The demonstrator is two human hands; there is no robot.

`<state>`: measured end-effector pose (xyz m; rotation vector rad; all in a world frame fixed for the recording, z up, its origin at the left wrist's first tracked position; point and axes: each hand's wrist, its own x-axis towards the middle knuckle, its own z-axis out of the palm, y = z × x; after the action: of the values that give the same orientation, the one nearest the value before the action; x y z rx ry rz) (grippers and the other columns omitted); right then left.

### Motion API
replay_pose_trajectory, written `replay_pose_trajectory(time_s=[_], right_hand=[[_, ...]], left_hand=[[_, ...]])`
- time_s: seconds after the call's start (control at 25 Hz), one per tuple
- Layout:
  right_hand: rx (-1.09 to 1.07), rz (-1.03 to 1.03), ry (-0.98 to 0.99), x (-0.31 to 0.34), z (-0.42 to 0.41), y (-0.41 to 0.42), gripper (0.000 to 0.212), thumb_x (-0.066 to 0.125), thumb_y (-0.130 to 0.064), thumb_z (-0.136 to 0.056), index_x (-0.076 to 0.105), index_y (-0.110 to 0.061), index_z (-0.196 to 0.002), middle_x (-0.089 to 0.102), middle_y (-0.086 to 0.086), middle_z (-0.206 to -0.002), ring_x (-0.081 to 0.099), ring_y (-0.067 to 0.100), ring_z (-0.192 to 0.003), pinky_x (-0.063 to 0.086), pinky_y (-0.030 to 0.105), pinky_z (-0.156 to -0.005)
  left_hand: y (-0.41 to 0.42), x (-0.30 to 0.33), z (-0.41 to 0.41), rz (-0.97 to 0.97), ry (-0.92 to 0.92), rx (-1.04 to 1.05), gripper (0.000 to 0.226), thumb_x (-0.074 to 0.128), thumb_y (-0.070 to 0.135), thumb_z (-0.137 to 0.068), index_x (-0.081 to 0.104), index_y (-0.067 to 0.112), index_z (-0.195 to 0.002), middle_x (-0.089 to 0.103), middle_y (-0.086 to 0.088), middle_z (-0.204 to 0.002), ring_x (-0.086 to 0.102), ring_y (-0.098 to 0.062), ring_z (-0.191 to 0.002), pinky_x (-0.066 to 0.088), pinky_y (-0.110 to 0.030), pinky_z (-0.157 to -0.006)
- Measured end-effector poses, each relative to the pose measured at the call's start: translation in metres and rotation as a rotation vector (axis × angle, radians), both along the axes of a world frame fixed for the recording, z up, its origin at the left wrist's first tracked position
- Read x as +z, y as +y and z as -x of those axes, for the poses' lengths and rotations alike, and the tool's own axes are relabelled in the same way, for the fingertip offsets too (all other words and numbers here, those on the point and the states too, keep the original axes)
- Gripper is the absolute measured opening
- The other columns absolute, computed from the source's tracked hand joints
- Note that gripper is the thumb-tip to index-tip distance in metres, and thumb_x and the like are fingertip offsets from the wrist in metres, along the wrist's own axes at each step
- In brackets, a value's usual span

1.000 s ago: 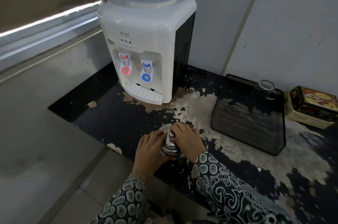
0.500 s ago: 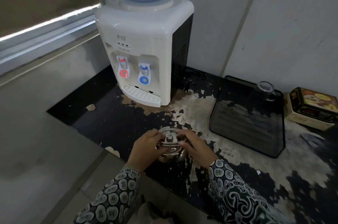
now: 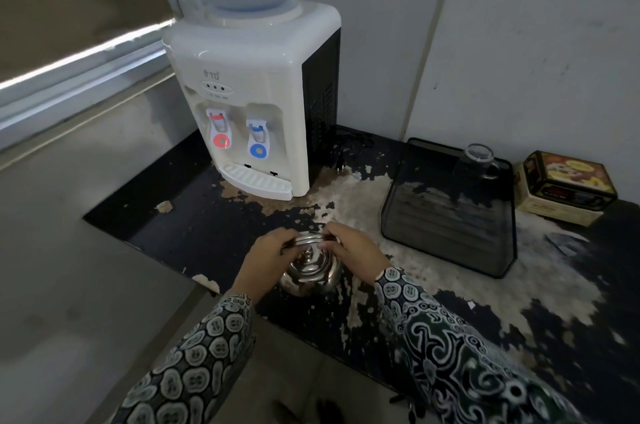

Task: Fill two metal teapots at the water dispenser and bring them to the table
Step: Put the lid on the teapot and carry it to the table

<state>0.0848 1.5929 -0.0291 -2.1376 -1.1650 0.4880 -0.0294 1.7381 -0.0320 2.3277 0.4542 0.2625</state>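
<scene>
The metal teapot (image 3: 310, 269) stands near the front edge of the tabletop (image 3: 207, 236), lid on, well short of the water dispenser (image 3: 256, 105) at the back left corner. The left hand (image 3: 266, 259) and right hand (image 3: 353, 250) each pinch one end of the thin wire handle (image 3: 304, 239) over the lid. To fill the pot, the lid likely has to come off first; it seems best to swing the handle aside, steady the body with one hand, and then set the pot squarely on the drip tray (image 3: 256, 181) under a tap. A dark tray (image 3: 450, 209) lies to the right.
</scene>
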Motion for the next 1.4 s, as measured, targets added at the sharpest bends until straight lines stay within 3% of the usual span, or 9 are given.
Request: replay_pose_trajectory(time_s=[0.12,0.28,0.44,0.64,0.84,1.0,1.08,1.2,1.4], right_hand=[[0.042,0.055,-0.032,0.010,0.007,-0.003,0.012,0.049,-0.030,-0.092,0.049,-0.019,-0.087,0.053,-0.004,-0.080,0.047,0.013,-0.072,0.034,0.029,-0.066],[0.060,0.033,0.007,0.020,0.026,-0.027,0.012,0.049,-0.026,-0.092,0.045,-0.018,-0.084,0.048,-0.006,-0.074,0.046,0.014,-0.070,0.037,0.032,-0.066],[0.015,-0.074,-0.014,0.039,0.068,-0.077,0.011,0.048,-0.024,-0.093,0.046,-0.016,-0.085,0.045,-0.010,-0.072,0.042,0.006,-0.064,0.035,0.021,-0.060],[-0.091,-0.145,-0.008,0.060,0.146,-0.169,0.009,0.048,-0.018,-0.093,0.046,-0.012,-0.086,0.044,-0.012,-0.072,0.040,0.000,-0.063,0.035,0.012,-0.059],[-0.229,-0.137,0.023,0.076,0.224,-0.273,0.010,0.049,-0.017,-0.093,0.050,-0.008,-0.090,0.052,0.003,-0.080,0.051,0.015,-0.072,0.044,0.022,-0.060],[-0.334,-0.113,0.008,0.079,0.278,-0.356,0.015,0.051,-0.023,-0.092,0.044,-0.024,-0.080,0.049,-0.007,-0.072,0.046,0.010,-0.066,0.040,0.029,-0.064],[-0.383,-0.095,-0.005,0.082,0.302,-0.396,0.023,0.050,-0.023,-0.092,0.039,-0.032,-0.075,0.045,-0.012,-0.069,0.042,0.006,-0.062,0.036,0.026,-0.060],[-0.455,-0.079,-0.035,0.087,0.339,-0.462,0.015,0.051,-0.024,-0.092,0.042,-0.023,-0.080,0.045,-0.011,-0.067,0.043,0.008,-0.061,0.035,0.025,-0.059],[-0.535,-0.086,-0.075,0.096,0.401,-0.577,0.010,0.052,-0.021,-0.092,0.045,-0.017,-0.084,0.047,-0.014,-0.068,0.046,0.000,-0.060,0.036,0.014,-0.058]], left_hand=[[-0.013,0.004,0.008,0.047,-0.008,-0.033,0.010,0.062,0.024,-0.087,0.060,0.020,-0.078,0.059,0.006,-0.066,0.054,-0.010,-0.064,0.043,-0.030,-0.065],[-0.033,0.021,0.028,0.082,-0.037,-0.088,0.014,0.064,0.024,-0.086,0.064,0.013,-0.077,0.062,-0.004,-0.067,0.050,-0.003,-0.059,0.037,-0.018,-0.057],[-0.081,0.047,0.063,0.113,-0.118,-0.130,0.028,0.068,0.023,-0.084,0.053,0.030,-0.060,0.051,0.009,-0.055,0.048,0.002,-0.053,0.035,-0.012,-0.052],[-0.163,0.065,0.125,0.171,-0.166,-0.222,0.019,0.064,0.026,-0.086,0.060,0.028,-0.067,0.058,0.009,-0.061,0.053,0.004,-0.058,0.038,-0.010,-0.057],[-0.252,0.077,0.178,0.263,-0.128,-0.361,0.018,0.063,0.024,-0.086,0.066,0.015,-0.071,0.061,0.004,-0.065,0.054,0.000,-0.060,0.041,-0.012,-0.059],[-0.323,0.085,0.211,0.319,-0.099,-0.532,0.024,0.064,0.023,-0.086,0.061,0.022,-0.062,0.057,0.013,-0.054,0.051,0.001,-0.054,0.037,-0.011,-0.055],[-0.361,0.087,0.224,0.320,-0.099,-0.595,0.025,0.064,0.024,-0.086,0.060,0.025,-0.061,0.056,0.017,-0.052,0.050,0.001,-0.053,0.036,-0.010,-0.054],[-0.423,0.091,0.248,0.321,-0.099,-0.676,0.024,0.063,0.025,-0.086,0.061,0.021,-0.063,0.057,0.015,-0.054,0.050,0.001,-0.052,0.036,-0.009,-0.054],[-0.538,0.097,0.295,0.342,-0.128,-0.704,0.042,0.050,0.030,-0.094,0.052,0.022,-0.053,0.046,0.012,-0.044,0.039,-0.002,-0.046,0.031,-0.015,-0.050]])
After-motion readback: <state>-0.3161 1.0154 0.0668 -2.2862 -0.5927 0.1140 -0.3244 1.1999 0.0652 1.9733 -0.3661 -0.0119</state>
